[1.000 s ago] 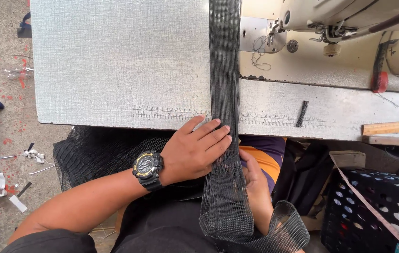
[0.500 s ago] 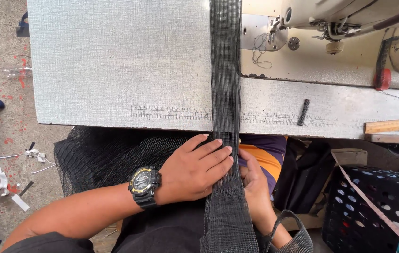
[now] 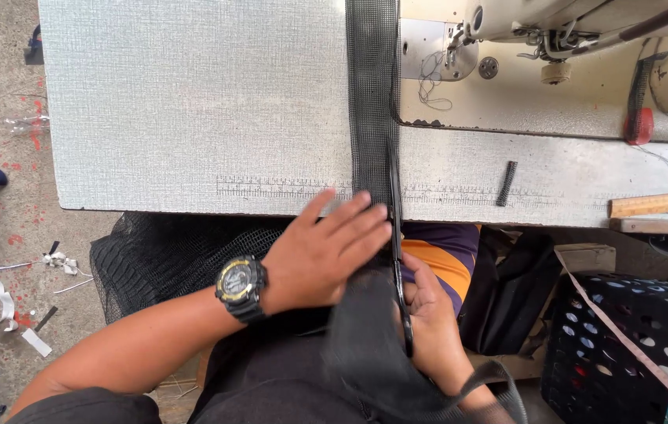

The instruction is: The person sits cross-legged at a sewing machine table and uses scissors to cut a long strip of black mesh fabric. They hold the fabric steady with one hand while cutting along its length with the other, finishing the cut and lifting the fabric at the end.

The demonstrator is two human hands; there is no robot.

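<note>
A strip of black mesh (image 3: 371, 102) is running from the top centre of the frame down over the grey table (image 3: 193, 102) and off its near edge, into the person's lap at the bottom centre.

The left hand (image 3: 322, 255), with a black and yellow watch (image 3: 241, 286) on its wrist, is lying flat with fingers spread and slightly blurred. It is pressing on the mesh just below the table edge, in the centre of the frame.

The right hand (image 3: 428, 314), lower centre-right, is closing around the handles of a pair of scissors (image 3: 398, 243). The blades are pointing up the frame along the right edge of the strip and reaching the table edge. Whether the blades are parted, cannot tell.

A sewing machine (image 3: 554, 20) is sitting at the upper right. A small black comb-like piece (image 3: 506, 184) is lying on the table to the right of the strip. A wooden ruler (image 3: 660, 202) is showing at the right edge. A dark crate with holes (image 3: 624, 345) is standing at the lower right. More black netting (image 3: 153, 259) is bunching under the table, left of the wrist.
</note>
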